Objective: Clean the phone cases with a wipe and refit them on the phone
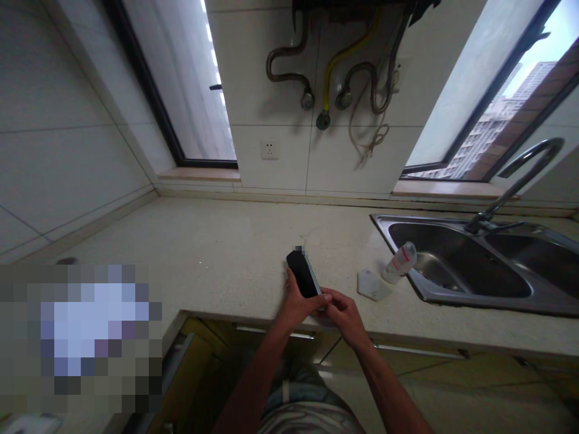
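A dark, flat phone [302, 272] with a pale edge is held tilted just above the front part of the counter. My left hand [296, 304] is wrapped round its lower part, with the thumb along the left side. At the phone's lower right corner, the fingers of my right hand [341, 310] are closed and pressed against it; some fingertips are hidden. To the right of my right hand lies a pale flat hexagonal piece [371, 284]. Beside it a clear plastic cup [400, 263] with red print leans at the sink's edge.
A steel double sink [427, 292] with a curved faucet [520, 181] is set into the counter [217, 241] at right. Pipes [326, 78] and a socket [270, 149] are on the wall. An open drawer [185, 361] is below left; the far lower left is pixelated.
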Demonstrator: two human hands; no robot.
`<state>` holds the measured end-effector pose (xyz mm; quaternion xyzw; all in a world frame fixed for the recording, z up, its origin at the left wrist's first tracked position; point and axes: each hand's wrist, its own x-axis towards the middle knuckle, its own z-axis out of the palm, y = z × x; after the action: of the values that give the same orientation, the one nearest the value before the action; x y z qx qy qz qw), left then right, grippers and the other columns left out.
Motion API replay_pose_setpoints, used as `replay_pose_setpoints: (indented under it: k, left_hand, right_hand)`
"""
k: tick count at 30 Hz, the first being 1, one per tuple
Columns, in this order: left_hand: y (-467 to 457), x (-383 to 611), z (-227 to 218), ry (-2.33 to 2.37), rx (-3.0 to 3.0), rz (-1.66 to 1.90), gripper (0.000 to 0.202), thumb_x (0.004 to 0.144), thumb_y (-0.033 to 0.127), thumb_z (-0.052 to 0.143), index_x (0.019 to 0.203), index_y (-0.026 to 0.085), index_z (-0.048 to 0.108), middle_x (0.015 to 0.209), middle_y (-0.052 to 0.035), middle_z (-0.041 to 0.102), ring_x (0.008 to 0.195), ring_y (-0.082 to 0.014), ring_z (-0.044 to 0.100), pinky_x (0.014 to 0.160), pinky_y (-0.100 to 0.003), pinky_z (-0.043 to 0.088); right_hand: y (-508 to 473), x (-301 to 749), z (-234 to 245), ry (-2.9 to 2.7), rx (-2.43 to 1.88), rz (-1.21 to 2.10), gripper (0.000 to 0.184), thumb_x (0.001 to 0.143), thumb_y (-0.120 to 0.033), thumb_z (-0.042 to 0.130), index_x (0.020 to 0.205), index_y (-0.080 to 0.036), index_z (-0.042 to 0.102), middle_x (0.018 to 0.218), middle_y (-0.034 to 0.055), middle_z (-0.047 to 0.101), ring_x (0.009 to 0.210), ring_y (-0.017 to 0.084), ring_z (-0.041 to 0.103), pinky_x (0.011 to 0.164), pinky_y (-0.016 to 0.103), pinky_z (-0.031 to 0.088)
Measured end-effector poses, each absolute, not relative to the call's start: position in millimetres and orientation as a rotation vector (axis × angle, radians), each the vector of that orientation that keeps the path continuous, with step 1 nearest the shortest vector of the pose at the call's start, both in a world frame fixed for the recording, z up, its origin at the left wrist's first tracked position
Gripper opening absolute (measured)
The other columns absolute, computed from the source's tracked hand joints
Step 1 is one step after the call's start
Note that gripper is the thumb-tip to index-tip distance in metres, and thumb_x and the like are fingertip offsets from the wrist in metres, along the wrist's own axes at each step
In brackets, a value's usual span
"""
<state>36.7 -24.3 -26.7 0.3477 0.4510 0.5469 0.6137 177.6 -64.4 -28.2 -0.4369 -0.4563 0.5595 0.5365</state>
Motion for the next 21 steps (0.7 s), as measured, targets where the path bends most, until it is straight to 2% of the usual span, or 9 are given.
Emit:
replay_pose_setpoints:
  k: [2, 5, 10, 13, 16, 21]
  left_hand:
    - [-27, 35, -21, 1.079, 0.816, 1.195, 0.134, 0.040, 0.015, 0.095, 0.154, 0.016, 0.025, 0.142, -0.0191, 0.050, 0.137, -0.0351, 0.041, 0.107, -0.038, 0.039]
    - [-28, 31, -10, 0.965, 0.823, 1.106, 0.134, 0.047, 0.018, 0.093, 0.156, 0.022, 0.016, 0.139, -0.0174, 0.053, 0.129, -0.0331, 0.049, 0.105, -0.041, 0.042]
    - [-28, 30, 6, 0.794, 0.759, 1.052, 0.124, 0.048, 0.015, 0.090, 0.151, 0.028, 0.022, 0.122, -0.0099, 0.061, 0.112, -0.0250, 0.059, 0.099, -0.039, 0.046]
    - [-30, 32, 11, 0.719, 0.739, 1.005, 0.106, 0.049, 0.014, 0.086, 0.140, 0.027, 0.033, 0.100, -0.0021, 0.063, 0.091, -0.0194, 0.062, 0.086, -0.036, 0.051]
    - [-30, 34, 12, 0.669, 0.729, 0.988, 0.084, 0.051, 0.012, 0.079, 0.124, 0.027, 0.041, 0.083, 0.0044, 0.057, 0.075, -0.0140, 0.058, 0.072, -0.029, 0.050]
    - [-25, 38, 7, 0.616, 0.636, 0.996, 0.047, 0.046, 0.007, 0.062, 0.090, 0.021, 0.050, 0.073, 0.0050, 0.055, 0.065, -0.0102, 0.052, 0.064, -0.023, 0.043]
  right_hand:
    - [-65, 177, -23, -1.165, -1.062, 1.259, 0.045, 0.073, -0.046, 0.071, 0.108, -0.019, 0.074, 0.090, 0.0053, 0.076, 0.080, 0.025, 0.070, 0.076, 0.041, 0.060]
    - [-67, 174, -11, -1.334, -1.143, 1.074, 0.039, 0.075, -0.036, 0.065, 0.108, -0.017, 0.075, 0.081, 0.0030, 0.075, 0.072, 0.021, 0.068, 0.069, 0.034, 0.058]
    - [-72, 168, 7, -1.539, -1.236, 0.790, 0.037, 0.078, -0.025, 0.056, 0.109, -0.019, 0.074, 0.077, 0.0006, 0.074, 0.063, 0.018, 0.065, 0.060, 0.026, 0.053]
    - [-74, 168, 9, -1.619, -1.266, 0.680, 0.032, 0.082, -0.023, 0.053, 0.106, -0.019, 0.074, 0.078, 0.0014, 0.074, 0.065, 0.018, 0.067, 0.062, 0.025, 0.052]
    - [-74, 168, 6, -1.729, -1.320, 0.515, 0.030, 0.084, -0.022, 0.051, 0.106, -0.020, 0.072, 0.082, 0.0041, 0.075, 0.066, 0.019, 0.067, 0.065, 0.026, 0.052]
    - [-66, 165, -3, -1.863, -1.353, 0.268, 0.039, 0.085, -0.021, 0.049, 0.121, -0.018, 0.063, 0.110, 0.0121, 0.073, 0.093, 0.024, 0.071, 0.079, 0.032, 0.055]
